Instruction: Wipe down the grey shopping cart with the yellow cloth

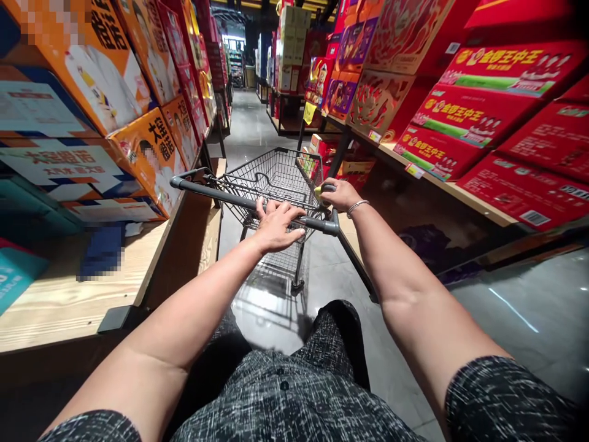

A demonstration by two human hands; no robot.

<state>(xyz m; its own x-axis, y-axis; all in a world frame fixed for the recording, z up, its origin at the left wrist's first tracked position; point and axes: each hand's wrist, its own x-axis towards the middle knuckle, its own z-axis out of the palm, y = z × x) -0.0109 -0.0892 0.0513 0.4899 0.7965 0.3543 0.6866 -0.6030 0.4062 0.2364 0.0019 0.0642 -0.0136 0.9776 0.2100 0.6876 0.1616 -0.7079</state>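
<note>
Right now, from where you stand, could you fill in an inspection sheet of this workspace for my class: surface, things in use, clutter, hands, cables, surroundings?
Surface: grey floor, shiny, with bright reflections.
Things in use: wire cart, its handle towards the person and slanting across the view.
Clutter: dark blue item on the left shelf, partly pixelated; what it is cannot be told.
Hands: left hand lies over the handle, fingers spread; right hand grips a dark and yellow item near the handle's right end, unclear what.
Cables: nothing seen.
Surroundings: orange boxes stacked on the left shelf, red boxes on the right shelf.
</note>
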